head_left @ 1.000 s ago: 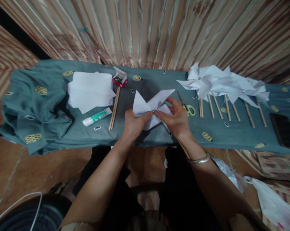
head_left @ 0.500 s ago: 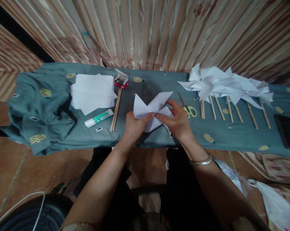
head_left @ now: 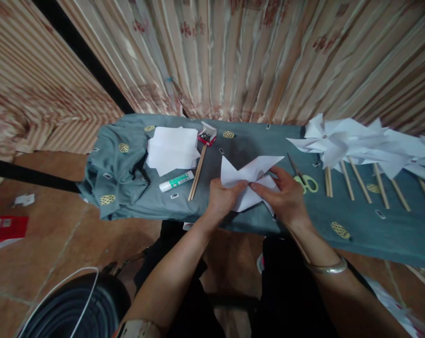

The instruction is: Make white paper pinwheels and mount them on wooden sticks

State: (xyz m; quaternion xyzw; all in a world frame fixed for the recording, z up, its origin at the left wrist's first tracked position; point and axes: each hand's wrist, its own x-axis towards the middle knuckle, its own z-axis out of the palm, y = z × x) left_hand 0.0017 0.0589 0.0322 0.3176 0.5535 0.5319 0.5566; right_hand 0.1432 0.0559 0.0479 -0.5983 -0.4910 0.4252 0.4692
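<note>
Between my hands, above the cloth-covered table, is a white paper pinwheel (head_left: 247, 199) with its corners folded in. My left hand (head_left: 223, 195) grips its left side, the thumb pressed close to the centre. From the right, my right hand (head_left: 284, 195) pinches it, thumb at the centre and fingers behind the paper. Both thumb tips nearly meet there. Whatever lies beneath the thumbs is hidden. Just right of my right hand lie scissors (head_left: 305, 183) with light green handles.
A stack of white paper (head_left: 173, 148), a glue stick (head_left: 177, 181), wooden sticks (head_left: 197, 173) and an open red box of small metal pieces (head_left: 207, 136) lie to the left. Several finished pinwheels (head_left: 360, 138) on sticks are heaped at right. A black round stool (head_left: 78, 310) stands below left.
The view has swung left, so everything sits further right in the picture. Both hands still hold the pinwheel, its folded blades looking slightly flatter and more spread.
</note>
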